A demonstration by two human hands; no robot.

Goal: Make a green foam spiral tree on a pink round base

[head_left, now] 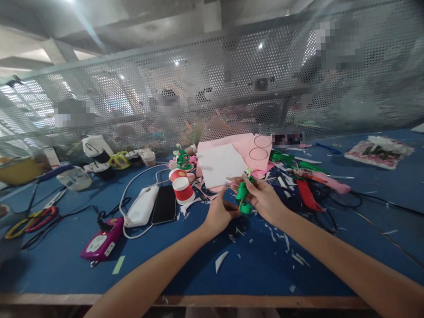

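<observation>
My right hand [265, 197] pinches a thin stick wrapped in green curled strips [242, 191], which look like a craft flower stem with a pale tip at the top. A second green curl hangs near the stick's lower end. My left hand [218, 215] is just left of it, thumb raised apart from the fingers, fingertips close to the lower curl; whether they touch it I cannot tell. Behind both hands lie a white sheet [221, 165] and pink sheets [258, 146]. White scraps [221, 261] are scattered below and around the hands.
Left of my hands are red-and-white paper cups [183, 190], a black phone [164, 204], a white power bank [141, 207] and a purple power strip [102, 239]. Scissors [42, 218] lie farther left. A pink glue gun [329, 182] and cords lie right. A perforated metal screen [209, 94] stands behind.
</observation>
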